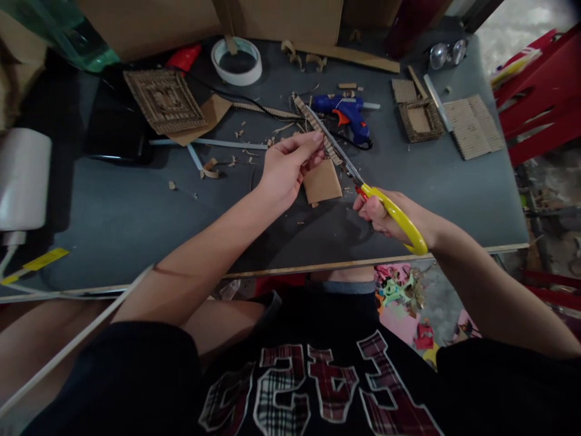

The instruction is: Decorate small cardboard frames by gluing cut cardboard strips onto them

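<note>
My left hand pinches a narrow strip of corrugated cardboard, which slants up to the left. In my right hand is a pair of scissors with yellow handles. Their metal blades lie along the strip, pointing up and left; I cannot tell how far apart the blades are. Under the strip, close to my left fingers, a small square of brown cardboard rests on the dark table. Just beyond the blades lies a blue glue gun with an orange trigger.
A roll of white tape sits at the back. To the left are a layered cardboard square, a black box and a white device. A small cardboard tray and corrugated sheets lie right. Cardboard scraps are scattered mid-table.
</note>
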